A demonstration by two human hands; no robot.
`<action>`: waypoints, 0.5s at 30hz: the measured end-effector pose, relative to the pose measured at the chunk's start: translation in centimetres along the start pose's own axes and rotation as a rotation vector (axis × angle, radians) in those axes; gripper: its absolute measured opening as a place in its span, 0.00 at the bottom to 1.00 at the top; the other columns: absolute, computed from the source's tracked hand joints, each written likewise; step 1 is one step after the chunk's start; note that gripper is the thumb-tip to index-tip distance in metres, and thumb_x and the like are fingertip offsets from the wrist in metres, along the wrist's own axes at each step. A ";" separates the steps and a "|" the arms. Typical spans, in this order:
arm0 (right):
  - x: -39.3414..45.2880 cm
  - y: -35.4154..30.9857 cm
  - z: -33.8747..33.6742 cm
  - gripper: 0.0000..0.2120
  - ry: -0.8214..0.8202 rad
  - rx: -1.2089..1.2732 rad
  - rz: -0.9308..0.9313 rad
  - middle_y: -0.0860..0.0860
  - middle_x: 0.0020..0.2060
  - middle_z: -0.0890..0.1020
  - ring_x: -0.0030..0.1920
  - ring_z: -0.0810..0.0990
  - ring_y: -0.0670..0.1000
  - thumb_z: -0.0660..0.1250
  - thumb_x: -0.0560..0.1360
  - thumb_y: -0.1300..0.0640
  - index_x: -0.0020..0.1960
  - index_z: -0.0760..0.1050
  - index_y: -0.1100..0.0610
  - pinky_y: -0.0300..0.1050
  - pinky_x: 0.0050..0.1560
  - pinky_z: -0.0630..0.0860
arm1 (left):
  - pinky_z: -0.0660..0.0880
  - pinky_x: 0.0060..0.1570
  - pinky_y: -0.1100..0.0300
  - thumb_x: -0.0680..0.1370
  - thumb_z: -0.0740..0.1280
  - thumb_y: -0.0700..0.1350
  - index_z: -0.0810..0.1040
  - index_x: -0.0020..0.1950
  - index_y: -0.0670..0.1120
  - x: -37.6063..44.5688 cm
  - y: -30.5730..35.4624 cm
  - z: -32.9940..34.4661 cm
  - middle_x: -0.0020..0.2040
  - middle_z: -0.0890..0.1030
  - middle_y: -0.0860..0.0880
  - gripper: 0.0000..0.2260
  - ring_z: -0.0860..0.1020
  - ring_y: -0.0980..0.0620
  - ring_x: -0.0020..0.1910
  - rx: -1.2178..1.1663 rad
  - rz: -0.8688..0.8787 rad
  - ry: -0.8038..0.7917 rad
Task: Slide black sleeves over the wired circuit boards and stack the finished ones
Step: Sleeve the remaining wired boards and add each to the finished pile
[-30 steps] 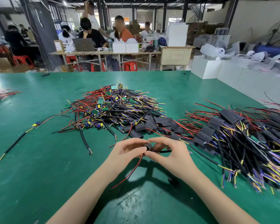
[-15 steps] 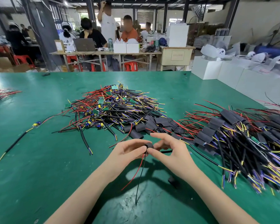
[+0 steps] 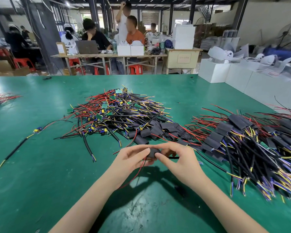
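Note:
Both hands meet just above the green table, near its front middle. My left hand (image 3: 132, 158) and my right hand (image 3: 176, 157) pinch one black sleeve (image 3: 152, 153) between them; the board inside it is hidden. Red and black wires (image 3: 139, 169) hang down from the sleeve's left end, and a black cable (image 3: 173, 157) runs right behind my right hand. Behind the hands lies a heap of bare wired boards (image 3: 114, 113). Loose black sleeves (image 3: 158, 130) lie at that heap's near right. The sleeved boards (image 3: 245, 140) are piled at the right.
A single wired board (image 3: 38, 130) with a long black cable lies apart at the left. More red wires (image 3: 2, 97) show at the far left edge. White boxes (image 3: 225, 76) stand off the table's right side. People sit at tables in the background.
The sleeve now shows wider between my fingertips than a second ago. The hanging red and black wires have swung and now hang shorter below my left hand. Both hands have stayed in place.

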State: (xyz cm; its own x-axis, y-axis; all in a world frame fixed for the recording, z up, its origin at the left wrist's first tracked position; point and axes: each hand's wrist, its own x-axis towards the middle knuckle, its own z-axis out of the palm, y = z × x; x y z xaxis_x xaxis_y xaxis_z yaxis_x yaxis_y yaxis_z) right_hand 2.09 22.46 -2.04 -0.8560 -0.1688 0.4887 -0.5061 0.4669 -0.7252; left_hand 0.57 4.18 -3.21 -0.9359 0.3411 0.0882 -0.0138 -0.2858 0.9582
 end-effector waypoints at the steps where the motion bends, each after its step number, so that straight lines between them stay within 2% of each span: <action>1: 0.0 0.0 0.0 0.10 0.004 0.009 -0.003 0.46 0.34 0.82 0.36 0.79 0.44 0.72 0.72 0.62 0.51 0.83 0.51 0.36 0.45 0.75 | 0.80 0.49 0.57 0.73 0.67 0.42 0.84 0.54 0.39 0.0 0.1 0.0 0.53 0.84 0.38 0.13 0.83 0.46 0.48 -0.027 0.000 0.009; 6: 0.1 0.4 0.0 0.08 0.001 0.063 0.014 0.44 0.32 0.80 0.35 0.77 0.44 0.71 0.73 0.64 0.47 0.80 0.51 0.39 0.44 0.75 | 0.80 0.47 0.59 0.72 0.69 0.42 0.85 0.52 0.42 -0.2 0.7 -0.7 0.52 0.84 0.38 0.11 0.84 0.42 0.49 0.049 -0.009 0.005; 10: 0.1 0.3 -0.1 0.09 -0.040 0.155 0.005 0.44 0.32 0.78 0.35 0.75 0.45 0.69 0.74 0.66 0.47 0.78 0.53 0.37 0.42 0.72 | 0.81 0.43 0.60 0.69 0.75 0.39 0.85 0.50 0.39 -0.1 1.2 -1.5 0.50 0.84 0.36 0.11 0.85 0.42 0.46 -0.019 -0.125 -0.034; 13: 0.0 0.2 -0.1 0.08 -0.057 0.192 -0.008 0.44 0.33 0.77 0.36 0.75 0.48 0.69 0.75 0.65 0.49 0.77 0.53 0.39 0.42 0.71 | 0.81 0.40 0.61 0.70 0.69 0.38 0.85 0.45 0.41 -0.1 1.3 -1.6 0.48 0.84 0.34 0.07 0.85 0.42 0.44 -0.091 -0.198 -0.041; 15: -0.1 0.1 0.0 0.07 -0.071 0.174 -0.025 0.45 0.33 0.77 0.36 0.75 0.47 0.69 0.75 0.62 0.50 0.77 0.53 0.37 0.43 0.71 | 0.81 0.39 0.61 0.70 0.67 0.39 0.85 0.41 0.43 -0.1 1.2 -1.4 0.47 0.84 0.35 0.07 0.85 0.43 0.43 -0.058 -0.208 -0.018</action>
State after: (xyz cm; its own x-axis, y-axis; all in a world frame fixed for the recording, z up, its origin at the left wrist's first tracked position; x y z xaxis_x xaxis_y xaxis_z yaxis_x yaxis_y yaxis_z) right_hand 2.11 22.54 -2.20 -0.8452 -0.2418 0.4767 -0.5326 0.3056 -0.7893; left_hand 0.16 2.50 -2.47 -0.9042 0.4141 -0.1048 -0.2272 -0.2584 0.9390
